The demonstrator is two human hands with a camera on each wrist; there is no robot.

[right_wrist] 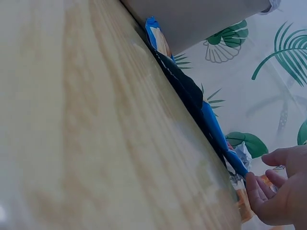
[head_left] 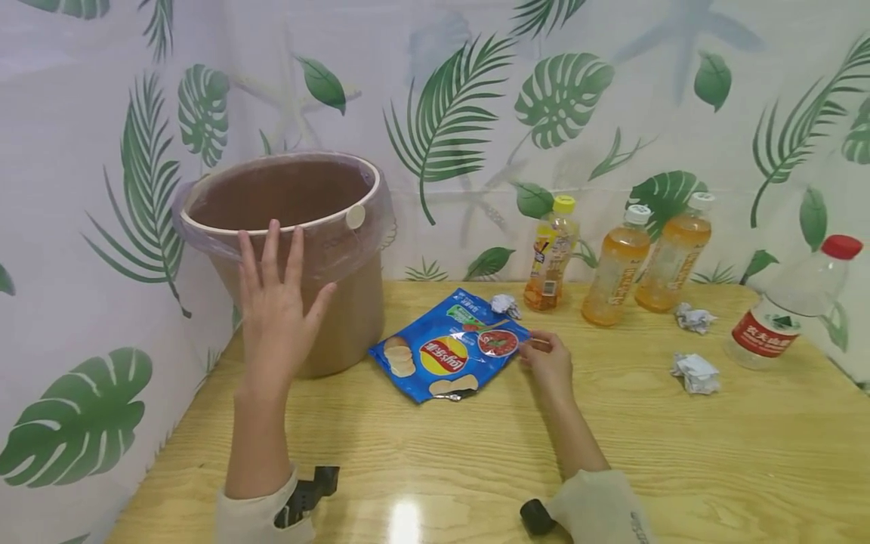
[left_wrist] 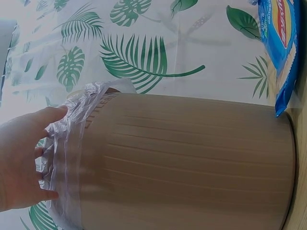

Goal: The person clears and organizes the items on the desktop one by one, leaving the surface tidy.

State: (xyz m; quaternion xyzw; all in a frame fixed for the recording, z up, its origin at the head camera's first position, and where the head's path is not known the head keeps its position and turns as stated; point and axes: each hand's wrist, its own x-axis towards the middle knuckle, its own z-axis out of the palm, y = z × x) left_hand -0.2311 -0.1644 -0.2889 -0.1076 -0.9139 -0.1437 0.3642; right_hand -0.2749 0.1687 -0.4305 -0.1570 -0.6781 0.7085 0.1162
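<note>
Bin (head_left: 350, 310) against splayed left hand (head_left: 275, 321), chip bag (head_left: 421, 351) against half-curled right hand (head_left: 553, 368)

The chip bag (head_left: 445, 351) is coloured blue and marked with a yellow-and-red logo. The bin (head_left: 350, 317) is coloured brown and rimmed in cream. The wall sheet (head_left: 353, 38) is patterned with green leaves on white. The table (head_left: 476, 468) is grained in yellow. One bottle (head_left: 764, 332) is capped and labelled in red.

Bin (head_left: 356, 306) blocking left, bottles (head_left: 615, 268) right, gap between
</note>
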